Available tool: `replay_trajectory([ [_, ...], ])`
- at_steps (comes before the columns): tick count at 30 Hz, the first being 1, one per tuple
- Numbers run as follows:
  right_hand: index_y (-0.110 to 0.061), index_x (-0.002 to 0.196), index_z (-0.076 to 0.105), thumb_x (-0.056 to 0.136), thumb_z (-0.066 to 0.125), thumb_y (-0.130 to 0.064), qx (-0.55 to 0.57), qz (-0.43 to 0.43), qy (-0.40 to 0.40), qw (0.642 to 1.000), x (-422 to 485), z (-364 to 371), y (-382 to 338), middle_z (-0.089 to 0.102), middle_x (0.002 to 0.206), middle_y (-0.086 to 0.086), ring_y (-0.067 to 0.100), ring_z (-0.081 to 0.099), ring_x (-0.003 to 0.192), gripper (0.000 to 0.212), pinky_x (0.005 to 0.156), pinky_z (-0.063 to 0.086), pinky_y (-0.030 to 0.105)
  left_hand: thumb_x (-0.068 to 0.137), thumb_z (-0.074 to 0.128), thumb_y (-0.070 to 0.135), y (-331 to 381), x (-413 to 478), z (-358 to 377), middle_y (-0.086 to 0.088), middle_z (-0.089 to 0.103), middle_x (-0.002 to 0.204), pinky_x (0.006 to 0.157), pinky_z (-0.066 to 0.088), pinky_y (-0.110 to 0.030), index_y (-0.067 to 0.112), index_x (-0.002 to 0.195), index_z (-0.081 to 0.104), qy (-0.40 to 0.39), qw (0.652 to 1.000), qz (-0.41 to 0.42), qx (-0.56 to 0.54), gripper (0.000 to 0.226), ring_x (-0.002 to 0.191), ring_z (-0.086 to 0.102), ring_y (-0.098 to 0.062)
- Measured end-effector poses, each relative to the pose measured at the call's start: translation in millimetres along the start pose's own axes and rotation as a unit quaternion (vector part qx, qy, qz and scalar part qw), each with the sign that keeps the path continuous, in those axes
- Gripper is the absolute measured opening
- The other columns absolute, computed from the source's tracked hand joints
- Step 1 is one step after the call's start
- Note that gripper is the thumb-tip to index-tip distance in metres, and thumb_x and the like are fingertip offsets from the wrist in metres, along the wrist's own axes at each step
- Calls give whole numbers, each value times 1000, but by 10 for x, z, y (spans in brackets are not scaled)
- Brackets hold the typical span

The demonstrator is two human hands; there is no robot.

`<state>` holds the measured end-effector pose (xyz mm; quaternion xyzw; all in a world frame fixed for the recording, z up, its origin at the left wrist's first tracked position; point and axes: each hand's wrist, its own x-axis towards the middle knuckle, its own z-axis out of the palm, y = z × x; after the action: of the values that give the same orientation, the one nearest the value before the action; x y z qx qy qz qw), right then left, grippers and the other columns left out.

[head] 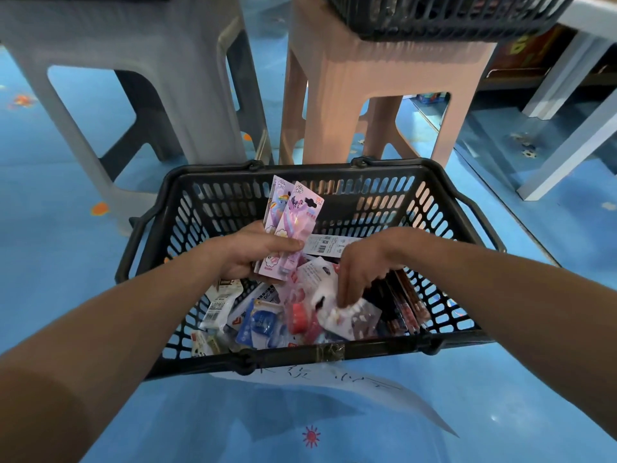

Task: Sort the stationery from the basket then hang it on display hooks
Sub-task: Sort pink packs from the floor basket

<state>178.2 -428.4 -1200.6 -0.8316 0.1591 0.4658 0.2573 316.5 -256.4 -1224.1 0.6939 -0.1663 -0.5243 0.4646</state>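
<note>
The left hand (pixel 257 253) gripped two pink carded packs (pixel 290 225) above the black basket (pixel 213 202). The right hand (pixel 362 272) pinched a white pack (pixel 347 317), crowded by a blue-carded pack (pixel 260 325) left of its fingers. Grey stool (pixel 140 58) and pink stool (pixel 377 78) stood beyond.

A grey stool (pixel 110 38) and a pink stool (pixel 377 71) stand side by side on the blue floor (pixel 66 248). A second black basket (pixel 444 18) sits on the pink one.

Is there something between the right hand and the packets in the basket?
Nothing visible. The right hand already reaches into the black basket, fingertips on a white packet atop the pile. The left hand holds pink packets clear.
</note>
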Motion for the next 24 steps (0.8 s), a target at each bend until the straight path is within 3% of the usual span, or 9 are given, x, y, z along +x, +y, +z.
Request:
replay_trajectory([
  [2, -33, 96, 80, 88, 76, -24, 101, -43, 57, 992, -116, -124, 38, 75, 109, -12, 16, 61, 108, 13, 96, 42, 37, 91, 73, 9, 8, -7, -32, -15, 77, 109, 94, 57, -52, 10, 113, 68, 14, 1000, 10, 1, 23, 97, 75, -30],
  [6, -16, 104, 73, 90, 70, -4, 270, -102, 135, 948, -211, -255, 132, 76, 111, 7, 24, 65, 96, 18, 73, 49, 31, 90, 74, 12, 32, -44, -67, -17, 76, 111, 92, 57, -56, 9, 122, 66, 11, 1000, 17, -7, 33, 102, 74, -35],
  [8, -11, 110, 72, 93, 62, 0, 345, -124, 134, 920, -212, -265, 156, 74, 116, 10, 25, 66, 110, 22, 91, 57, 38, 90, 74, 14, 51, -74, -64, -16, 77, 107, 82, 59, -50, 10, 120, 66, 15, 1000, 16, -13, 31, 94, 76, -33],
  [10, -5, 114, 70, 91, 48, 14, 428, -145, 137, 882, -215, -277, 157, 72, 120, 16, 26, 65, 116, 38, 107, 51, 42, 86, 77, 16, 76, -110, -54, -15, 77, 104, 76, 59, -47, 9, 119, 66, 19, 999, 20, -26, 35, 88, 76, -32],
  [12, -3, 112, 70, 85, 44, 24, 469, -168, 148, 854, -246, -281, 122, 73, 115, 19, 24, 69, 107, 46, 101, 54, 35, 76, 79, 19, 106, -140, -49, -15, 77, 101, 71, 60, -44, 8, 118, 67, 17, 998, 24, -49, 45, 83, 75, -30],
  [15, -8, 98, 75, 82, 80, -1, 367, -155, 281, 873, -247, -255, 58, 77, 92, 8, 16, 72, 86, 18, 80, 59, 25, 75, 77, 20, 127, -171, -69, -16, 76, 103, 77, 59, -45, 9, 113, 68, 14, 997, 24, -79, 40, 85, 75, -30],
  [18, -10, 92, 75, 81, 86, -20, 326, -169, 364, 856, -244, -233, 2, 68, 80, -2, 8, 62, 74, 19, 64, 50, 13, 84, 74, 23, 123, -211, -86, -13, 77, 107, 89, 57, -50, 16, 116, 70, 14, 997, 17, -80, 33, 92, 74, -29],
  [21, -8, 94, 71, 84, 83, -17, 365, -177, 369, 836, -216, -242, -23, 65, 86, 2, 12, 61, 82, 18, 71, 51, 18, 88, 70, 28, 143, -280, -77, -8, 78, 96, 83, 57, -48, 20, 114, 69, 18, 998, 5, -64, 27, 85, 74, -24],
  [24, -24, 85, 71, 69, 89, -45, 340, -150, 376, 849, -177, -252, -80, 61, 117, 11, 21, 62, 105, 31, 83, 52, 23, 88, 66, 32, 168, -348, -72, -9, 78, 97, 84, 57, -48, 20, 117, 68, -10, 998, -7, -69, 31, 84, 76, -23],
])
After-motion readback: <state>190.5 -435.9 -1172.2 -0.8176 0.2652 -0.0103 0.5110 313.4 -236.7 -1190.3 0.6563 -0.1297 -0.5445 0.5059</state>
